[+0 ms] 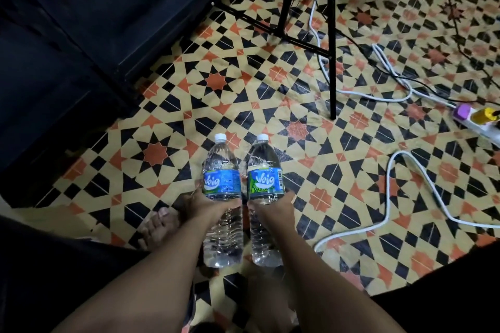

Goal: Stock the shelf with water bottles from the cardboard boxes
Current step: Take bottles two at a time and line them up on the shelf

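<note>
A person is carrying two clear plastic water bottles with white caps and blue labels above a patterned tile floor (297, 127). The left hand (205, 204) is wrapping the left bottle (222, 178) just below its label; the right hand (273, 207) is wrapping the right bottle (264, 181) likewise. The bottles are pointing caps-forward, side by side and nearly touching. The dark blue-black shelf unit (81, 35) is standing well to the left of the bottles, beyond a black tripod leg (332, 62). Advisably, each bottle is turned upright before being placed, with labels facing outward, and the white cable (389, 197) lying right of the bottles is avoided.

Power strip (484, 124) cut off, perhaps.
</note>
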`<state>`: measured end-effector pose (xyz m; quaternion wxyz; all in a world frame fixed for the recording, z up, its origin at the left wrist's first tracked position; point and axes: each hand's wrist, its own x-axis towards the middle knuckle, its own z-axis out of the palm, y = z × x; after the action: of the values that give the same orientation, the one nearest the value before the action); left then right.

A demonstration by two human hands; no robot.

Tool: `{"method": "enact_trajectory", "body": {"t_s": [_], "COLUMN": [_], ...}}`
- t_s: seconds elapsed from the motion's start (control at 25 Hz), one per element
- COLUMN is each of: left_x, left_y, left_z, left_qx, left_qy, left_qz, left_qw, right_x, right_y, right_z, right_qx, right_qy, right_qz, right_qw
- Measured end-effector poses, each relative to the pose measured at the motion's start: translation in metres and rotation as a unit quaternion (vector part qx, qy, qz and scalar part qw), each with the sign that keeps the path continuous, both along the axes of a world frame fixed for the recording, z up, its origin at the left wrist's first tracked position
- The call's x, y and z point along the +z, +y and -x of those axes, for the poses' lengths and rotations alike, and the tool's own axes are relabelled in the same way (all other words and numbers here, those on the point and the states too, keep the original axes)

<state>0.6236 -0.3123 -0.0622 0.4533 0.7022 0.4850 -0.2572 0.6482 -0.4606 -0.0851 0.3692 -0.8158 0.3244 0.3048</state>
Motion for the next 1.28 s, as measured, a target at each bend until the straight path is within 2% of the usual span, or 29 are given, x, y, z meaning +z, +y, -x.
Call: {"method": "enact_trajectory", "body": {"t_s": [0.16,0.36,0.56,0.72,0.88,1.04,1.28], "left_x": [-0.006,-0.012,-0.015,-0.011,0.001,0.038,0.145], "left_y": [-0.01,-0.018,-0.014,-0.02,-0.023,-0.025,-0.019], "left_z": [-0.004,0.002,0.006,0.001,-0.007,-0.024,-0.06], "left_qx": [-0.025,-0.012,0.034,0.036,0.018,0.025,0.103], "left_qy": [0.027,0.03,0.017,-0.006,-0.039,-0.081,-0.236], "left_qz": [0.04,-0.002,0.006,-0.045,-0.106,-0.129,-0.124], "left_qw": [0.999,0.999,0.999,0.998,0.993,0.988,0.958], "right_x": [0.012,-0.013,0.011,0.005,0.01,0.024,0.15], "right_y": [-0.002,-0.006,-0.01,-0.019,-0.024,-0.02,-0.006], "right_z": [-0.01,-0.011,-0.013,-0.01,-0.006,-0.016,-0.061], "right_qx": [0.039,0.055,0.089,0.061,0.022,0.01,0.007], "right_qy": [0.022,0.006,0.006,-0.017,-0.038,-0.104,-0.234], "right_qz": [0.018,0.007,0.013,-0.017,-0.046,-0.102,-0.145], "right_qw": [0.999,0.998,0.996,0.998,0.998,0.989,0.961]}}
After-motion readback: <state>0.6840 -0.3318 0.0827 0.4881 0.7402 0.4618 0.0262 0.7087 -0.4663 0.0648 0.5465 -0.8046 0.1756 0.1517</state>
